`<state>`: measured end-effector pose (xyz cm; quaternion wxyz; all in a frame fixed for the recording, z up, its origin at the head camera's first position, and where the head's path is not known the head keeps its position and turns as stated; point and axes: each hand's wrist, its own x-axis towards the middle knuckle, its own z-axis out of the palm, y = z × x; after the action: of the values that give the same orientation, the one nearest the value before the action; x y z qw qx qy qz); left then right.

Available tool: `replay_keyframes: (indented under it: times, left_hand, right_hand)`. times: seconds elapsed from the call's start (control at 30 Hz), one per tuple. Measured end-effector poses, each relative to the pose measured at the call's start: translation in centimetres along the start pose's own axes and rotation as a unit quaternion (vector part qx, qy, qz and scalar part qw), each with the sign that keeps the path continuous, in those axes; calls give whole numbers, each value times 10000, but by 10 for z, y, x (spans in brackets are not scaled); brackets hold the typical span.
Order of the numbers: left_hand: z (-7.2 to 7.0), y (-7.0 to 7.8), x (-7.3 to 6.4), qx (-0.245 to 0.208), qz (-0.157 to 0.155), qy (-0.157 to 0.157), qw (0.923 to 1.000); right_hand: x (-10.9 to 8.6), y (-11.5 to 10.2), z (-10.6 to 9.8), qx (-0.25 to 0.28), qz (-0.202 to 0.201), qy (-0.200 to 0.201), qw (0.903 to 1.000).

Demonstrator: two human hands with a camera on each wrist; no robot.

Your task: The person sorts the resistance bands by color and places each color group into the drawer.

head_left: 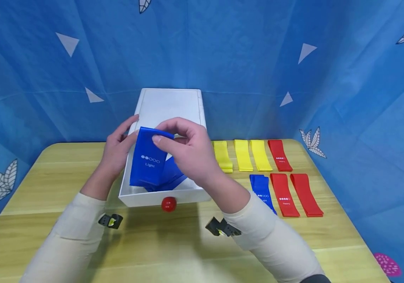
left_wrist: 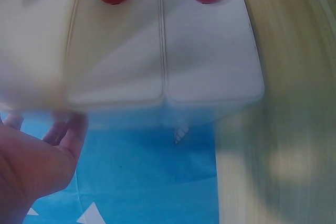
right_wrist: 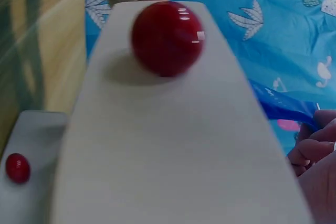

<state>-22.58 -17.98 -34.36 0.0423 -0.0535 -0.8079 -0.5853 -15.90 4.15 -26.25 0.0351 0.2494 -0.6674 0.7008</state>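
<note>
In the head view my right hand (head_left: 194, 155) pinches a blue resistance band (head_left: 149, 157) marked "Light" by its upper edge. The flat band hangs over a pulled-out white drawer (head_left: 188, 195) with a red knob (head_left: 168, 204). More blue bands (head_left: 171, 173) lie inside the drawer, partly hidden by the held band and the hand. My left hand (head_left: 117, 148) rests against the left side of the white drawer unit (head_left: 171, 104), its thumb close to the held band. In the left wrist view the left fingers (left_wrist: 75, 135) touch the unit's side.
Right of the unit, yellow bands (head_left: 243, 155), red bands (head_left: 285, 194) and a blue folded band (head_left: 263, 192) lie in rows on the wooden table (head_left: 173, 251). Lower drawer fronts (left_wrist: 210, 51) with red knobs show in the left wrist view. A blue patterned cloth (head_left: 223, 59) hangs behind.
</note>
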Motion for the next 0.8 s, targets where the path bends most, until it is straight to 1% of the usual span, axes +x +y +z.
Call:
replay_keyframes:
  times: [0.13,0.3,0.4,0.5,0.6,0.8]
  left_hand:
    - [-1,-1,1,-10,39,13,10000]
    - [-1,-2,2,-4,66,24,10000]
    - [-1,-2,1,-8,58,31,10000]
    - [-1,-2,0,-62,52,29,10000]
    - [-1,-2,0,-108,62,3,9999]
    - [-1,-2,0,-182,123,-39,9998]
  right_hand:
    - [0,9,-2,-536,263,110,9982]
    - [1,20,-8,-1047,267,313,9937]
    - [1,23,-12,-1426,321,414,9884]
    - [1,25,-17,-1738,467,513,9823]
    - [2,27,-22,-1941,648,589,9771]
    - [2,32,-34,-2282,1000,590,9667]
